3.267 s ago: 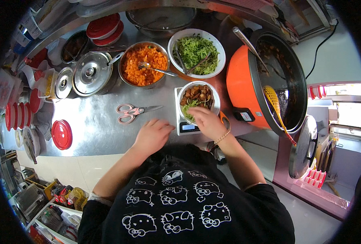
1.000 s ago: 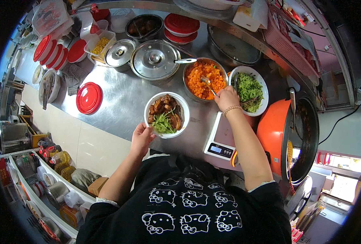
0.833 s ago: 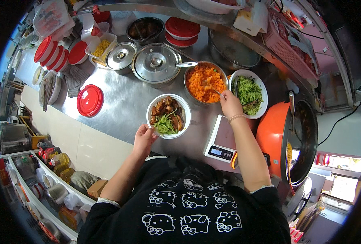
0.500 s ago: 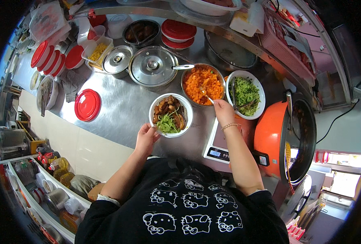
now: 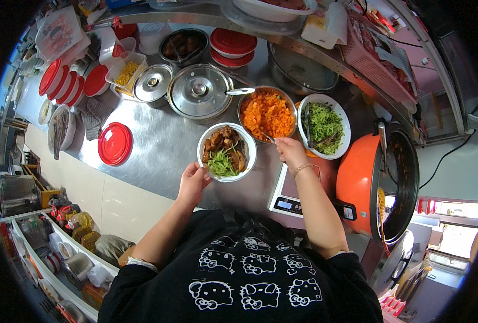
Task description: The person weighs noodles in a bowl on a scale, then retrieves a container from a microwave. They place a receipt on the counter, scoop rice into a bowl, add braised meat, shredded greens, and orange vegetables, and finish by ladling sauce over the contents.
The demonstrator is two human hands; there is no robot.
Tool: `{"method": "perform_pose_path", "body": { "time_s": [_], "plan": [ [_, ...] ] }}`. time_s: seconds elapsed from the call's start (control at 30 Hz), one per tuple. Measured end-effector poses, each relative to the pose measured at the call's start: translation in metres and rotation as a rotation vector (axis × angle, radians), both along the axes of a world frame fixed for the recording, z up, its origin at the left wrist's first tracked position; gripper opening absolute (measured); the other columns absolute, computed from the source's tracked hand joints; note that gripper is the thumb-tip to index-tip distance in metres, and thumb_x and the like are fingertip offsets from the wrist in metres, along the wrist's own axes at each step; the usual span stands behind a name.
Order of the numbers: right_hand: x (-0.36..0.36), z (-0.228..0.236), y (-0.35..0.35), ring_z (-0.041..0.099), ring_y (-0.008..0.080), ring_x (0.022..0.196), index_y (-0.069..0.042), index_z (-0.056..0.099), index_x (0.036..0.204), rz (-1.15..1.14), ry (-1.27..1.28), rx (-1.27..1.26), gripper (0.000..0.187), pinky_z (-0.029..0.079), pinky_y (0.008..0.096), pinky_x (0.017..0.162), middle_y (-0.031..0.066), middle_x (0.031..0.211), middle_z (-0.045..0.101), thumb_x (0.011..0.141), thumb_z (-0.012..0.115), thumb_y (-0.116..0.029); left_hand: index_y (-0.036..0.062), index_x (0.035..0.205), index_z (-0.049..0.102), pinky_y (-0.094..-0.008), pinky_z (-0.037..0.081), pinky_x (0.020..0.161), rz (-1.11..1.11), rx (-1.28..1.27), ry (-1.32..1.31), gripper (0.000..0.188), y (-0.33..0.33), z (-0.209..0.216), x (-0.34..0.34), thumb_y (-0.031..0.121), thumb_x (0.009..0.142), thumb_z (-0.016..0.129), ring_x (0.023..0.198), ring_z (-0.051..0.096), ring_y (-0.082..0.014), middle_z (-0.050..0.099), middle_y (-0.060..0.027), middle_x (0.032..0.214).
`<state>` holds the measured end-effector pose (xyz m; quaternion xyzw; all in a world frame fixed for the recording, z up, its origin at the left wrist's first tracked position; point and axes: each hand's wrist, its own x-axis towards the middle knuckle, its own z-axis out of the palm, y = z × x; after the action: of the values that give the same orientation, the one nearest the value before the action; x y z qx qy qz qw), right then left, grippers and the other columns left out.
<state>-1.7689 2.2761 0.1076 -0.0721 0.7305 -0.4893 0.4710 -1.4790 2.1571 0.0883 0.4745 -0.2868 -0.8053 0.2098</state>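
Note:
My left hand [image 5: 194, 180] is closed on the lower left rim of a white bowl [image 5: 253, 152]. Brown cooked meat [image 5: 223, 141] and shredded green vegetable [image 5: 223, 163] lie in that bowl. My right hand [image 5: 293, 153] grips the handle of a metal spoon [image 5: 269, 138], whose head is sunk in diced orange carrot [image 5: 268, 112]. The carrot fills a round metal bowl. Just right of it, a white bowl [image 5: 348, 129] holds shredded green vegetable with metal tongs [image 5: 309, 125] in it.
Below my right wrist lies a kitchen scale [image 5: 286, 205]. An orange pot [image 5: 355, 180] stands at the right. Lidded metal pots [image 5: 200, 90] are behind the white bowl. A red lid [image 5: 115, 143] lies at the left, and a shelf edge [image 5: 282, 37] crosses the back.
My right hand has moved slightly left and nearer to me, and the spoon has sunk deeper into the carrot. My left hand stays on the white bowl.

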Motion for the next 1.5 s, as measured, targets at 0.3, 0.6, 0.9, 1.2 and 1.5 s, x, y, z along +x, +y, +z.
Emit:
{"method": "perform_pose_path", "body": {
  "time_s": [0.3, 0.6, 0.9, 1.2, 1.5],
  "plan": [
    [0.009, 0.027, 0.007, 0.035, 0.0034, 0.054, 0.002, 0.059, 0.11, -0.106, -0.056, -0.111, 0.027, 0.027, 0.018, 0.045, -0.0042, 0.069, 0.045, 0.095, 0.058, -0.02, 0.0132, 0.086, 0.051, -0.0248, 0.052, 0.072, 0.017, -0.002, 0.051, 0.009, 0.002, 0.002, 0.002, 0.013, 0.092, 0.056, 0.069, 0.053, -0.0063, 0.055, 0.0042, 0.081],
    [0.05, 0.031, 0.034, 0.048, 0.0052, 0.057, -0.002, 0.064, 0.109, -0.026, 0.026, -0.027, 0.027, 0.04, 0.0208, 0.052, -0.0035, 0.07, 0.055, 0.094, 0.06, -0.023, 0.0102, 0.092, 0.054, -0.0271, 0.053, 0.078, 0.032, 0.024, 0.055, 0.006, 0.006, -0.001, 0.005, 0.013, 0.092, 0.058, 0.078, 0.058, -0.0089, 0.059, 0.0015, 0.089],
    [0.104, 0.03, 0.032, 0.063, 0.0381, 0.085, -0.001, 0.059, 0.109, 0.217, 0.947, 0.004, 0.022, 0.051, 0.0412, 0.074, 0.0205, 0.094, 0.065, 0.092, 0.055, -0.013, 0.0106, 0.087, 0.053, -0.0282, 0.053, 0.079, 0.115, 0.064, 0.11, 0.009, 0.02, -0.002, 0.005, 0.012, 0.096, 0.053, 0.081, 0.06, -0.0105, 0.061, -0.0007, 0.091],
    [0.113, 0.031, 0.024, 0.061, 0.0407, 0.081, -0.001, 0.055, 0.103, 0.247, 1.051, -0.054, 0.015, 0.05, 0.0455, 0.069, 0.023, 0.09, 0.063, 0.091, 0.055, -0.009, 0.0088, 0.087, 0.052, -0.0273, 0.053, 0.078, 0.198, 0.012, 0.102, 0.007, 0.026, 0.008, 0.006, 0.01, 0.094, 0.054, 0.08, 0.06, -0.0105, 0.061, -0.0013, 0.09],
    [0.108, 0.037, 0.026, 0.061, 0.0413, 0.083, -0.002, 0.054, 0.101, 0.242, 0.948, -0.059, 0.013, 0.05, 0.0455, 0.07, 0.0235, 0.09, 0.062, 0.091, 0.055, -0.01, 0.0094, 0.087, 0.053, -0.0276, 0.052, 0.077, 0.19, 0.018, 0.107, 0.007, 0.029, -0.002, 0.011, 0.01, 0.093, 0.055, 0.082, 0.059, -0.0104, 0.06, -0.0002, 0.09]
  ]
}}
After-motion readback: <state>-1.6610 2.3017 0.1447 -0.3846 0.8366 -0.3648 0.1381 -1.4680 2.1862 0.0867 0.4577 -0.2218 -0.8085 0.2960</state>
